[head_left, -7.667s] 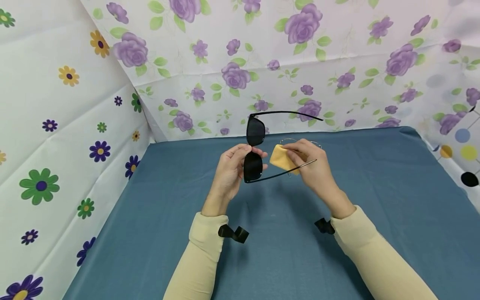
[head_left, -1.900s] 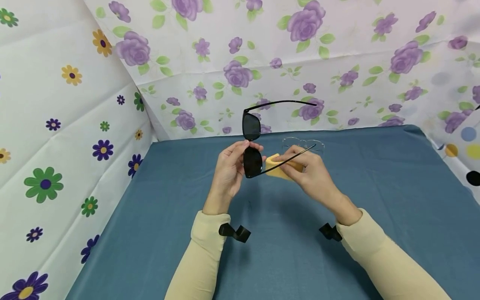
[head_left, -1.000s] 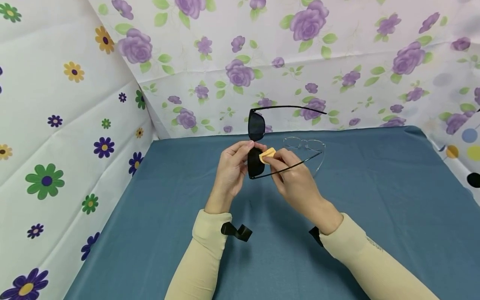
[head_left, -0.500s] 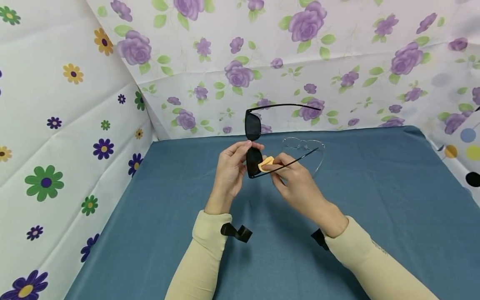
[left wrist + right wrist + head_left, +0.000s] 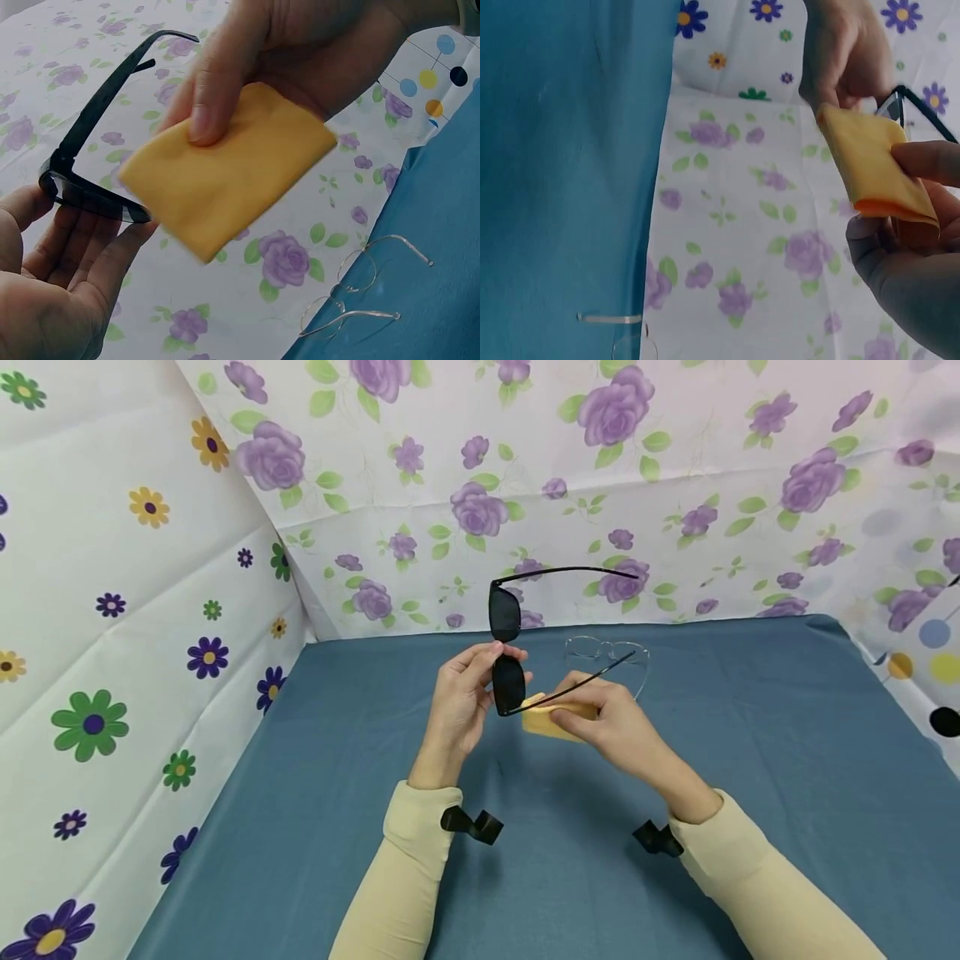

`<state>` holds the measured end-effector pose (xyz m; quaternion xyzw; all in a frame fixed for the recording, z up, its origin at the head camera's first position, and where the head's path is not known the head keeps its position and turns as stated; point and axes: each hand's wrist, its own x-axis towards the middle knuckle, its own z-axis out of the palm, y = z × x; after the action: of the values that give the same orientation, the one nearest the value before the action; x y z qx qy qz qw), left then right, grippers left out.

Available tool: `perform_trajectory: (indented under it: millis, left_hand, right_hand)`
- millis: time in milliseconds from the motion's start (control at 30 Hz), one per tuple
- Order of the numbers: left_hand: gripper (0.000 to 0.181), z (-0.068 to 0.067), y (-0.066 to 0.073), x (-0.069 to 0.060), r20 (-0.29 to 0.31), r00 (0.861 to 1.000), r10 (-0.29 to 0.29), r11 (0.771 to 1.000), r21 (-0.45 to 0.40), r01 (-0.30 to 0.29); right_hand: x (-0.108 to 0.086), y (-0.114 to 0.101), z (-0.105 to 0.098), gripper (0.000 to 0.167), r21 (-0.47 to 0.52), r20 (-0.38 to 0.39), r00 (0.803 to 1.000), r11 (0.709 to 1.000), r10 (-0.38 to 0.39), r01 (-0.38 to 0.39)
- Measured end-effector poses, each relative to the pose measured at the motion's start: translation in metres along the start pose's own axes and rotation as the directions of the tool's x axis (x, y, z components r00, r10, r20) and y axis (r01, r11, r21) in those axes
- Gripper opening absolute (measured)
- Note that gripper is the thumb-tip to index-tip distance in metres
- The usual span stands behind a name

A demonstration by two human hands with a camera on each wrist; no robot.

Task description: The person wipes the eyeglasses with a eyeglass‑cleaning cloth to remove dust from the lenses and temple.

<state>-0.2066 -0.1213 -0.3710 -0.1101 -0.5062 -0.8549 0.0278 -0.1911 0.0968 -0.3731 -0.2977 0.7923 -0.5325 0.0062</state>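
Black sunglasses (image 5: 508, 685) are held on their side above the table, lenses stacked one over the other and arms pointing right. My left hand (image 5: 459, 706) pinches them near the bridge. A folded yellow cloth (image 5: 551, 722) is pinched between thumb and fingers of my right hand (image 5: 622, 727), just right of the lower lens. The lower arm of the sunglasses passes in front of the right hand's fingers. In the left wrist view the cloth (image 5: 232, 172) hangs apart from the sunglasses (image 5: 97, 196). The right wrist view shows the cloth (image 5: 870, 161) hiding most of the sunglasses.
Thin wire-framed glasses (image 5: 628, 647) lie behind the right hand near the far edge of the blue-covered table (image 5: 315, 793). Floral sheets (image 5: 420, 468) stand behind and to the left. Black straps (image 5: 472, 825) are on both wrists.
My right hand has drawn the cloth back to the right and slightly down, off the lower lens; more of the cloth shows. The left hand and sunglasses have barely moved since half a second ago.
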Motion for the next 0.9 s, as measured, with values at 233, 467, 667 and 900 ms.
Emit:
perform_trajectory:
  millis: [233, 467, 667, 900]
  left_hand:
    - [0.018, 0.002, -0.002, 0.001, 0.001, 1.000, 0.012, 0.999, 0.046, -0.012]
    - [0.017, -0.001, 0.002, 0.002, 0.005, 0.999, 0.041, 0.994, 0.104, -0.042]
    - [0.014, -0.010, 0.012, 0.008, 0.015, 0.999, 0.047, 0.971, 0.234, -0.049]
    - [0.019, -0.019, 0.030, 0.015, -0.012, 0.999, 0.029, 0.938, 0.346, -0.023]
  right_hand:
    - [-0.001, 0.007, -0.022, 0.022, -0.010, -0.034, 0.998, 0.999, 0.053, -0.053]
    - [0.000, 0.014, -0.039, 0.023, -0.054, -0.143, 0.986, 0.994, 0.089, -0.098]
    - [0.001, 0.020, -0.058, 0.024, -0.124, -0.201, 0.976, 0.987, 0.078, -0.105]
    - [-0.003, 0.027, -0.083, 0.027, -0.200, -0.285, 0.956, 0.971, 0.070, -0.130]
